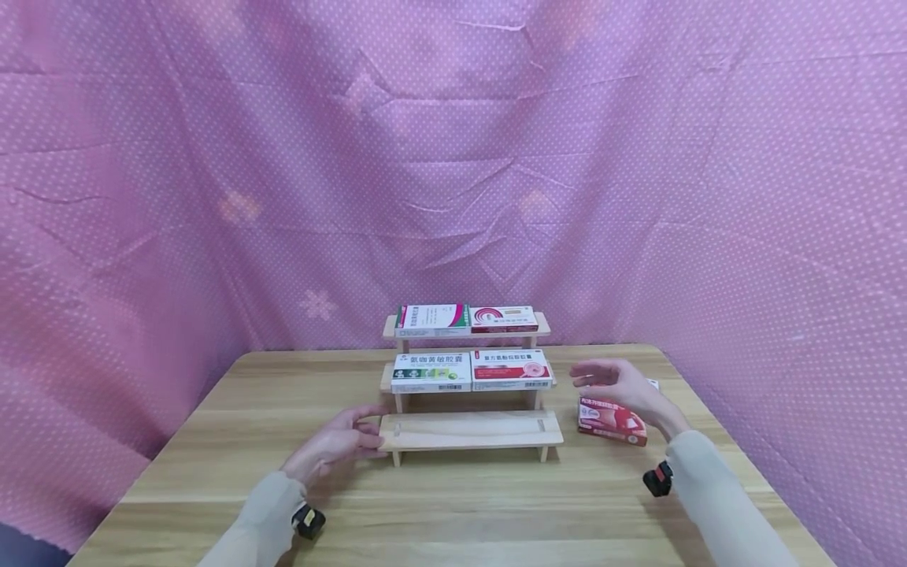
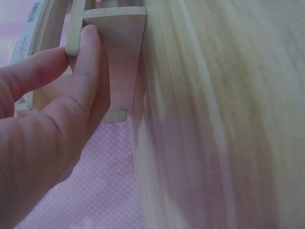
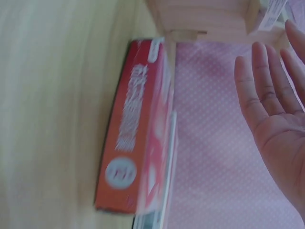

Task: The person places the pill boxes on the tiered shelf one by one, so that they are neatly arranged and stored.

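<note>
A three-step wooden display rack (image 1: 471, 429) stands on the table, its lowest step bare. My left hand (image 1: 340, 443) pinches the left end of that step between thumb and fingers; the left wrist view shows the grip on the board edge (image 2: 74, 36). On the middle step lie a white-green medicine box (image 1: 431, 372) and a white-red medicine box (image 1: 510, 368). My right hand (image 1: 620, 387) hovers, fingers extended, above a red medicine box (image 1: 611, 417) right of the rack. In the right wrist view, the palm is apart from the red box (image 3: 128, 129), holding nothing.
The top step holds a white, pink and green box (image 1: 432, 316) and a white box with a red arc design (image 1: 505, 317). Another box (image 3: 167, 176) lies behind the red one, mostly hidden. A pink dotted cloth (image 1: 453, 157) hangs behind the wooden table (image 1: 460, 512).
</note>
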Available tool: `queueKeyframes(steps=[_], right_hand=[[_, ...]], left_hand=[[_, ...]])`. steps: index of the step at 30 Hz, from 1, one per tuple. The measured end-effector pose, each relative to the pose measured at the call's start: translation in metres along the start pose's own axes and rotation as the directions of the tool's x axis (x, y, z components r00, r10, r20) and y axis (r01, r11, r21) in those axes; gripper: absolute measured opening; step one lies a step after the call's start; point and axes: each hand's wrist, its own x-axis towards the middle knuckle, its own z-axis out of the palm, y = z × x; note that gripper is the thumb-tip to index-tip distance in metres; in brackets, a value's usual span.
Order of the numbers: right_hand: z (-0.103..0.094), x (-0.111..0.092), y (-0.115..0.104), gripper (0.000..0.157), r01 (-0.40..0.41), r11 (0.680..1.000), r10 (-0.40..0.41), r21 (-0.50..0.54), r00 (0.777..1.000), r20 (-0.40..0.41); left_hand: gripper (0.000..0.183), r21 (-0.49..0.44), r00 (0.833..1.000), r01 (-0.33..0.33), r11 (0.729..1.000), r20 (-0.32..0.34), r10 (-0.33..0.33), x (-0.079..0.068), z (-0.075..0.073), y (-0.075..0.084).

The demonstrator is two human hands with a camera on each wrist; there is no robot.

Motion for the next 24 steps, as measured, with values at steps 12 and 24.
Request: queueKeyframes(steps=[12, 24], right_hand=[[-0.019, -0.033, 0.025, 0.058, -0.033, 0.994, 0.035, -0.101, 0.999, 0.016], [-0.033, -0.05, 0.043, 0.055, -0.087, 0.945, 0.081, -0.315, 0.996, -0.035]], left_hand=[[0.073, -0.01, 1.0, 0.007, 1.0, 0.012, -0.007, -0.001, 0.001, 0.003], [0.073, -0.012, 0.999, 0.029, 0.999, 0.016, -0.029, 0.001, 0.0, 0.003]])
